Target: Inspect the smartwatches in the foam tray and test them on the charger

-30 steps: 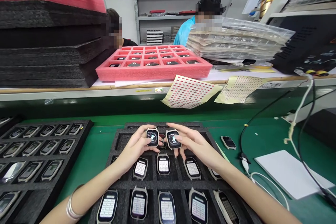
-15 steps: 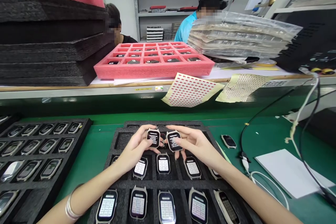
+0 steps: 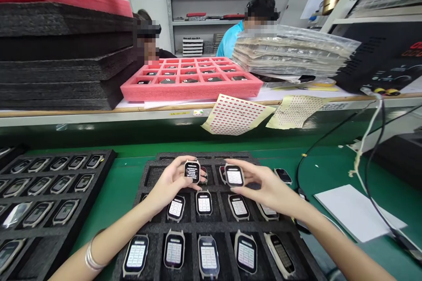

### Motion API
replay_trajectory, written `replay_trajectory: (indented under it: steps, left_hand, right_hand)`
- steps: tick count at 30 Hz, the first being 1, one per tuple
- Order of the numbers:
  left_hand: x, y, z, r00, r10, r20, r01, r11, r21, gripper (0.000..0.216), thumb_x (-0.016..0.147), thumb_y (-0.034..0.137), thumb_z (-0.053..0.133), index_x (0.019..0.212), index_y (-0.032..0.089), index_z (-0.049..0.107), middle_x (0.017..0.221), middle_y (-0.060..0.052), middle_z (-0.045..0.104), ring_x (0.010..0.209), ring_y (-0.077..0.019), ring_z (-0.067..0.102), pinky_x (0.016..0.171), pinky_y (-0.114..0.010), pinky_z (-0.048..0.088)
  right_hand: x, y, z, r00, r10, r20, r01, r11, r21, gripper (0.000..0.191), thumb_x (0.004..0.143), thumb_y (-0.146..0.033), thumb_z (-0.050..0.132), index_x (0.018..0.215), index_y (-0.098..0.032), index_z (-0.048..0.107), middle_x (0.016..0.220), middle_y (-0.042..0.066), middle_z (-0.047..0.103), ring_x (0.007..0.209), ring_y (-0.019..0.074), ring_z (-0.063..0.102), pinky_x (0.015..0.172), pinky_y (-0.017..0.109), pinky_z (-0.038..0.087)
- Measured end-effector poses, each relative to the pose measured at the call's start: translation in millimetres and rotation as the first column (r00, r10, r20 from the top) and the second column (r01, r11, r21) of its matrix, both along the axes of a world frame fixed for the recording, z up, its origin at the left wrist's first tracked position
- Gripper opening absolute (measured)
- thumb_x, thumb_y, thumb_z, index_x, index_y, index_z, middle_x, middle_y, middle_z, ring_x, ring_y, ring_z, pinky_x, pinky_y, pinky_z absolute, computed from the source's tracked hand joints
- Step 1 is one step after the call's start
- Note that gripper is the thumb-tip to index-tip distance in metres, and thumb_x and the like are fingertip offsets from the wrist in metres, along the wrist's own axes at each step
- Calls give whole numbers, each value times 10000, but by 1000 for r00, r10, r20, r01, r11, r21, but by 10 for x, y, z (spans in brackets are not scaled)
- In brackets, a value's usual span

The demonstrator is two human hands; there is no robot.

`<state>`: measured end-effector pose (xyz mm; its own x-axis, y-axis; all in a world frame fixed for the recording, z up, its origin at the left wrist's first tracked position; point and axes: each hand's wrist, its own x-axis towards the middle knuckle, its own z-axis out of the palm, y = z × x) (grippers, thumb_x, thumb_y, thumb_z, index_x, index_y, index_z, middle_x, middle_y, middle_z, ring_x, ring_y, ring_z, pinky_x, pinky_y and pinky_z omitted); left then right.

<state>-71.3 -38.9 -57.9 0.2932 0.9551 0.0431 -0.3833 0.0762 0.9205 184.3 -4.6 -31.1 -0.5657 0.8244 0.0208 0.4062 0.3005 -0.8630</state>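
My left hand (image 3: 169, 183) grips a smartwatch body (image 3: 192, 171) whose dark screen shows white text. My right hand (image 3: 263, 186) pinches a second smartwatch body (image 3: 234, 176) with a white keypad screen, held just above the far row of a black foam tray (image 3: 151, 171). Both watches hover over the tray's back pockets. Two nearer rows of the tray hold several watch bodies with lit keypad screens, such as one (image 3: 204, 203) below my hands. A silver bangle (image 3: 89, 260) sits on my left wrist.
Another black foam tray (image 3: 108, 158) of dark-screened watches lies at left. A loose watch (image 3: 284, 176), cables (image 3: 308, 153) and a white sheet (image 3: 356, 213) lie at right on the green mat. Beyond the ledge stand a pink tray (image 3: 191, 92), stacked black foam (image 3: 59, 57), sticker sheets (image 3: 235, 115) and two seated people.
My right hand has moved its watch to the right, away from the left one, and its screen has switched from dark text to a white keypad. The left hand stays put.
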Motion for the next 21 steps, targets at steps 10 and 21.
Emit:
replay_trajectory:
  steps: [10, 21]
  left_hand:
    - [2, 8, 18, 998, 23, -63, -21, 999, 24, 292, 847, 269, 616, 1075, 141, 485, 864, -107, 685, 807, -221, 676, 641, -305, 552]
    - [-11, -3, 31, 996, 47, -73, -46, 999, 21, 292, 852, 296, 603, 1076, 137, 504, 884, -120, 691, 825, -231, 677, 639, -307, 554]
  right_hand:
    - [666, 322, -189, 892, -139, 431, -96, 872, 480, 509, 828, -496, 594, 1246, -205, 571, 1110, 120, 566, 1061, 299, 548, 909, 444, 443]
    - [-27, 231, -190, 867, -42, 496, -233, 846, 479, 216, 919, -280, 506, 1030, -184, 665, 963, 108, 649, 936, 278, 556, 841, 430, 435]
